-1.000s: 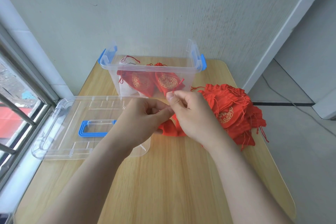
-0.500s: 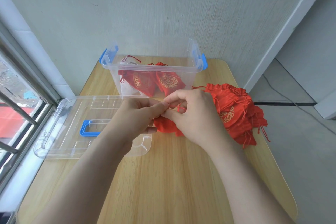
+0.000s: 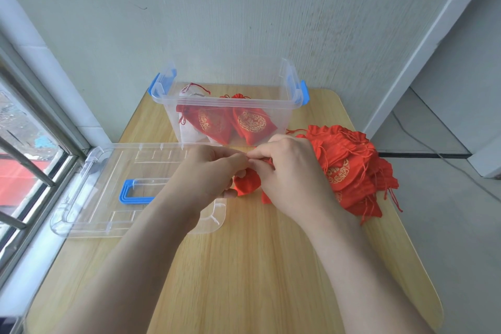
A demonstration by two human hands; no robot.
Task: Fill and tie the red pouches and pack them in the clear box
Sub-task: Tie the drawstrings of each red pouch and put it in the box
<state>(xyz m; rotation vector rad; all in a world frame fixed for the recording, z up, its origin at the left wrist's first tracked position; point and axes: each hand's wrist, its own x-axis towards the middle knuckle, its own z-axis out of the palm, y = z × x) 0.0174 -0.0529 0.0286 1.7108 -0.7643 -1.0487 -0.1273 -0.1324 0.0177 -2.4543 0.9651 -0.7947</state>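
Head view: on the wooden table, nearest the person, the left hand and right hand meet fingertip to fingertip. Both pinch the top of a red pouch, which hangs just below and between them, its body bulging under the left fingers. Under the left wrist lies the clear lid with its blue handle. Just beyond the right hand sits a pile of red pouches. Farther back stands the clear box, with two filled pouches inside. Compared with a second ago, the right thumb no longer stands raised but is tucked down against the left fingertips, and the pouch looks rounder; the hands have kept their place.
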